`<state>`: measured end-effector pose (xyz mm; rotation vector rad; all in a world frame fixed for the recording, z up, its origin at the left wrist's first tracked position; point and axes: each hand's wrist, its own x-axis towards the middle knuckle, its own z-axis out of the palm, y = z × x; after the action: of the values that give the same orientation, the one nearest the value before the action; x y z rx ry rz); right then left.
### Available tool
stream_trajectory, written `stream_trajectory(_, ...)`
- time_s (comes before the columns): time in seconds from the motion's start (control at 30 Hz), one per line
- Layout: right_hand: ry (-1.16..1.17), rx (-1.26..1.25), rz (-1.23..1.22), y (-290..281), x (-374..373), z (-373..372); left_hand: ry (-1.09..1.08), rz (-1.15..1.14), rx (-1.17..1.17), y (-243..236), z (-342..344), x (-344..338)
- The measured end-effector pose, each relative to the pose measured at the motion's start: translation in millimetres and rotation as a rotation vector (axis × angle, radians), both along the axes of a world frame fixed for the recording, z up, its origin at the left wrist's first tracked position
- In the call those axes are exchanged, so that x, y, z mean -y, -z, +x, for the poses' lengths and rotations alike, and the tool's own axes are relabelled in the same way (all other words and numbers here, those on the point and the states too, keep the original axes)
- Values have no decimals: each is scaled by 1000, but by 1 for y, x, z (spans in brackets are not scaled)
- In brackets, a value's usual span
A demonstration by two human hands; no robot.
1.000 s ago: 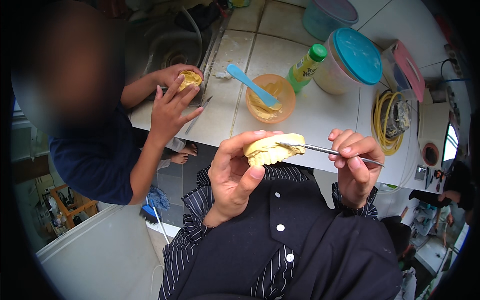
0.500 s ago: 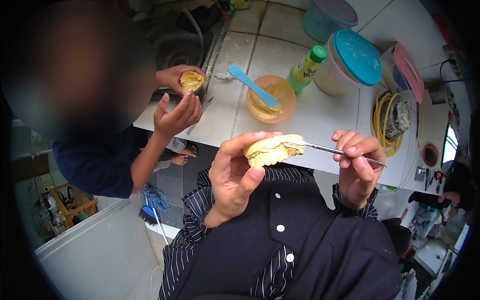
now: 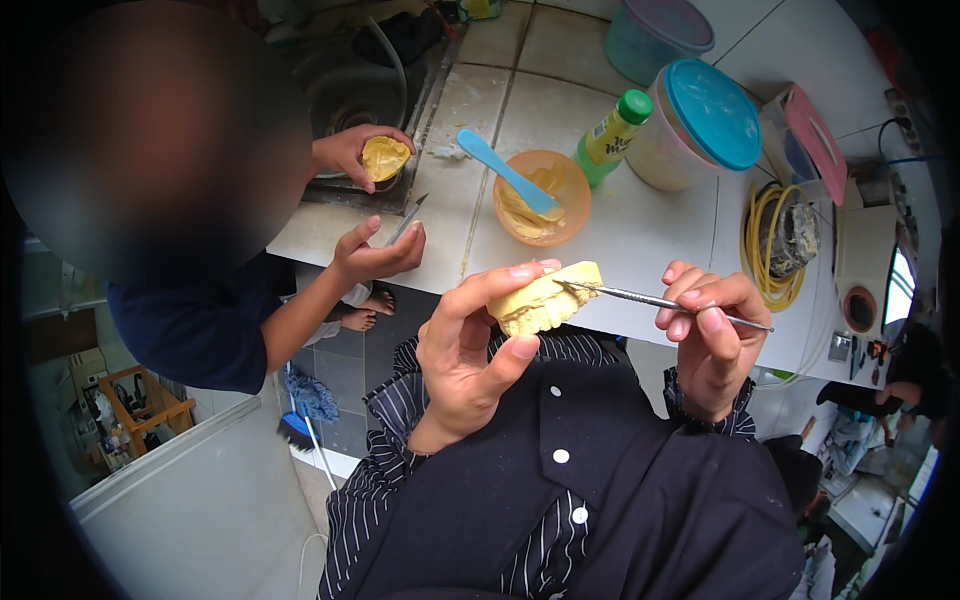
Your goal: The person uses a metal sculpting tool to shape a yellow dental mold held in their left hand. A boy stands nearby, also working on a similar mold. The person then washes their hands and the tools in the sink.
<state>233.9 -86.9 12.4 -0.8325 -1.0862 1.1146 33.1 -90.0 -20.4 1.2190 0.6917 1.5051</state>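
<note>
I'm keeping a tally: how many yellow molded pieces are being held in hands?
2: the toothed yellow piece in the person's left hand, and the cupped yellow piece in a co-worker's hand. No others show.

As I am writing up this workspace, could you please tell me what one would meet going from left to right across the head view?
Blue broom head, cup-shaped yellow piece, wearer's left hand, yellow toothed cast, green-capped bottle, wearer's right hand, coiled yellow hose.

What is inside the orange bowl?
Yellow paste and the lower end of a blue spatula are in the orange bowl; whatever lies beneath them is covered and cannot be seen.
</note>
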Motion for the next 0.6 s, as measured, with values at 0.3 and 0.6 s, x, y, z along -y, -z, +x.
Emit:
stream_trajectory(0.3,34,-5,-11,4,0,1,-20,23,-3,2,1,-2)
stream_trajectory(0.6,27,-138,-68,8,1,-3,-39,-12,-23,1,2,-2)
